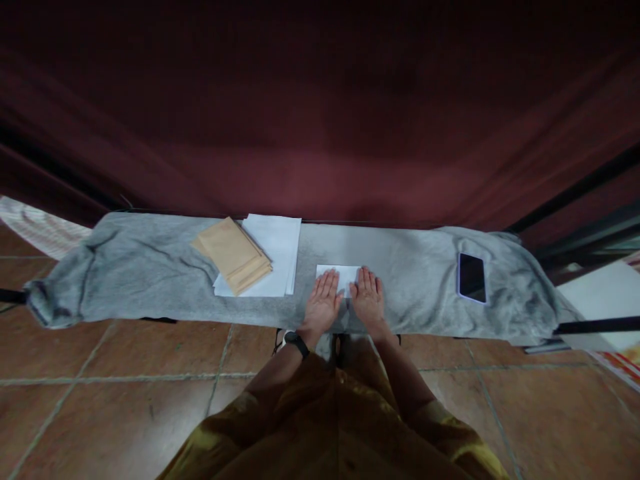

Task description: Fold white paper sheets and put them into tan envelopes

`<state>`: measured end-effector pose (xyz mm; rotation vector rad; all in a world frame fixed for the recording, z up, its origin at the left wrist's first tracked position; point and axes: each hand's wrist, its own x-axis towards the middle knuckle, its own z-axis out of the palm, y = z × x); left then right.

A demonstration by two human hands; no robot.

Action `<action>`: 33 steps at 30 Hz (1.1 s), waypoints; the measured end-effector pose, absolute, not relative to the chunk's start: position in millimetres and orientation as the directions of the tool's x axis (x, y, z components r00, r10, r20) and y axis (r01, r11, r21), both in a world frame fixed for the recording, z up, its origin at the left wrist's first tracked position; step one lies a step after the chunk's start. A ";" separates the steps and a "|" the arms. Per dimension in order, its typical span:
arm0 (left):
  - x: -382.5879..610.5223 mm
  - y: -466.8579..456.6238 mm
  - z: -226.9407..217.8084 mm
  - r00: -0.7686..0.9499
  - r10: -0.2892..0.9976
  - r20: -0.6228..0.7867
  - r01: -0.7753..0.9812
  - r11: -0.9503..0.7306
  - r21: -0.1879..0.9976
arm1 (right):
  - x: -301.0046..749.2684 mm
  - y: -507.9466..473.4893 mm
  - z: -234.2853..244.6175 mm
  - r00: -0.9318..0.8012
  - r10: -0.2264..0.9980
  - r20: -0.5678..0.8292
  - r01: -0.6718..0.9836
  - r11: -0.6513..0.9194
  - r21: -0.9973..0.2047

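A small white piece of paper (347, 275), perhaps folded, lies on the grey cloth in front of me. My left hand (323, 300) rests flat on its left part, fingers stretched out and pointing away from me. Over the right end of the paper lies my right hand (369, 297), also flat with its fingers extended. The two thumbs point toward each other with a strip of paper showing between them. Both palms hide the paper's near corners. Neither hand grips anything.
Left of my hands lies a stack of white sheets (280, 250), with several brown envelopes (230, 250) partly on top. A phone (472, 277) in a purple case lies to the right. Grey cloth (415, 287) covers the narrow table; a dark red curtain (320, 180) hangs behind.
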<state>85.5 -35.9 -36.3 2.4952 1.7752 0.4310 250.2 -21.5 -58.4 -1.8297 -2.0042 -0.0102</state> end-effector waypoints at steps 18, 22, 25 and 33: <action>79.4 -63.0 -41.0 0.387 0.911 0.141 0.900 -0.406 0.158 | 233.0 -68.2 -47.1 -0.284 0.939 0.194 0.893 0.333 -0.304; 71.9 -68.8 -37.3 0.350 0.924 0.152 0.914 -0.372 0.162 | 242.5 -70.9 -50.5 -0.247 0.944 0.217 0.913 0.302 -0.273; 67.6 -71.6 -35.3 0.319 0.937 0.144 0.925 -0.341 0.166 | 246.5 -72.4 -52.3 -0.229 0.945 0.232 0.925 0.286 -0.252; 62.2 -76.7 -33.2 0.236 0.962 0.141 0.951 -0.258 0.169 | 252.9 -74.5 -56.8 -0.170 0.945 0.280 0.939 0.241 -0.244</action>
